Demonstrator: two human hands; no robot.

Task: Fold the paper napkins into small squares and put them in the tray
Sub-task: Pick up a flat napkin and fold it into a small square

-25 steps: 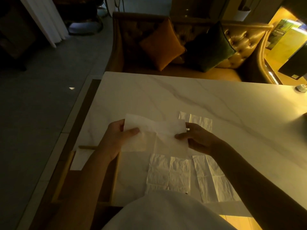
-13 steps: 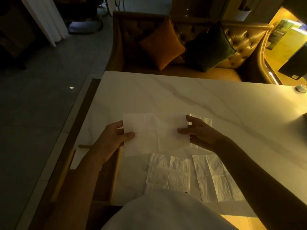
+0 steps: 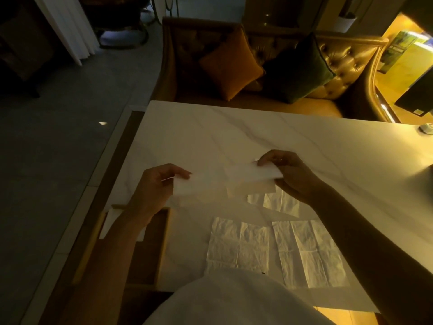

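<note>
napkin point(image 3: 225, 181) hangs above the tabletop point(image 3: 234, 132), half folded, the left hand point(image 3: 154, 186) grip pinching one end and the right hand point(image 3: 288, 174) grip the other. best to line the edges up squarely, then lay it flat and press the crease before the tray point(image 3: 164, 245) at left.

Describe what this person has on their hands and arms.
The left hand and right hand are ungloved, and the arms are bare as far as the frame shows: no sleeves, watch or bracelet visible. A faint glint on one right finger might be a ring; too dim to tell. A white garment covers the torso below.
</note>
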